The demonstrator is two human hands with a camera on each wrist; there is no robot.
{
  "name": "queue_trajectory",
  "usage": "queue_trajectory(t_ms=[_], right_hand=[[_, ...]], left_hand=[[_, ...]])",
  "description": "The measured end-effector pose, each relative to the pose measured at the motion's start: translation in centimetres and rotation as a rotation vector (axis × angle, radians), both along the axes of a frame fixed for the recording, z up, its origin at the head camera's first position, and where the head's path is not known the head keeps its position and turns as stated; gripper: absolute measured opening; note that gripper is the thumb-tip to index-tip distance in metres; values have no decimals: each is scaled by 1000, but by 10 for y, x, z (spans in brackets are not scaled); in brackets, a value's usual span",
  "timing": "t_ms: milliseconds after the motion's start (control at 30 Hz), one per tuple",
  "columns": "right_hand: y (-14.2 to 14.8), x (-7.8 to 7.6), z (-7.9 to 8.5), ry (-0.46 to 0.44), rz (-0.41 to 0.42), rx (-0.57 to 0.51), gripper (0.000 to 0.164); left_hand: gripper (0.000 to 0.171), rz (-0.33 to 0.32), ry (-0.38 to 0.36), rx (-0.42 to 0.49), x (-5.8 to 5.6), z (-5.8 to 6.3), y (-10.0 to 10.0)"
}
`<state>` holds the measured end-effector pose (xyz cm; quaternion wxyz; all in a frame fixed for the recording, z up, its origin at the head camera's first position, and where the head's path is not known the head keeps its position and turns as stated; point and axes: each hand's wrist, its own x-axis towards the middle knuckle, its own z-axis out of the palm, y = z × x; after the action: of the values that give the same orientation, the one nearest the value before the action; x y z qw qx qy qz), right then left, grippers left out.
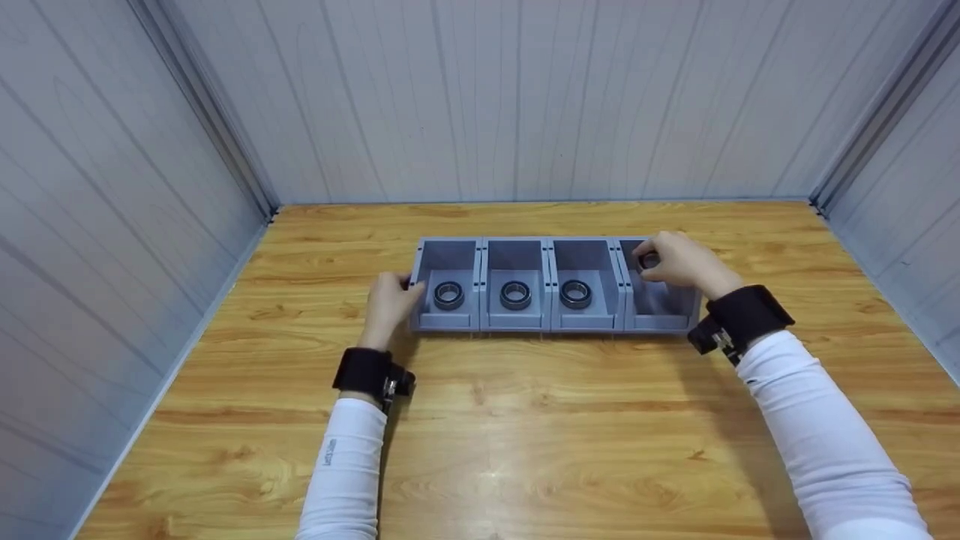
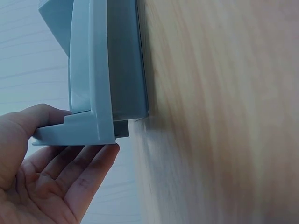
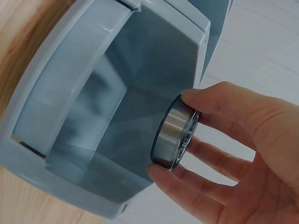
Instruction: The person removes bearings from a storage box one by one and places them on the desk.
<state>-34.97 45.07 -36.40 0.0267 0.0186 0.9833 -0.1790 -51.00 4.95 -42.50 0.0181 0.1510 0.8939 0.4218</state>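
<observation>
My right hand (image 1: pixel 686 262) pinches a ball bearing (image 3: pixel 174 133) between thumb and fingertips, at the opening of the rightmost grey bin (image 3: pixel 107 116). That bin's floor shows no other bearing in the right wrist view. With my left hand (image 1: pixel 391 304) I grip the side wall of the leftmost bin (image 2: pixel 88 128), thumb on one face and fingers on the other. One bearing lies flat in each of the other three bins: a left bearing (image 1: pixel 448 295), a middle bearing (image 1: pixel 515 295) and a right bearing (image 1: pixel 575 294).
The joined row of bins stands on a wood-grain table (image 1: pixel 480 420), toward its back. A pale panel wall (image 1: pixel 480 105) rises behind, and further panels close off the left and right sides. Each wrist wears a black strap with a small camera.
</observation>
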Motion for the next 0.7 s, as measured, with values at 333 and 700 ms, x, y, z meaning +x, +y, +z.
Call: queue_trajectory(t_ms=[333, 700], right_hand=[[0, 0, 4, -35, 4, -34, 43], [-1, 5, 10, 0, 27, 16, 41]], left_hand=[[36, -5, -68, 22, 2, 1, 1], [32, 8, 2, -10, 0, -2, 2]])
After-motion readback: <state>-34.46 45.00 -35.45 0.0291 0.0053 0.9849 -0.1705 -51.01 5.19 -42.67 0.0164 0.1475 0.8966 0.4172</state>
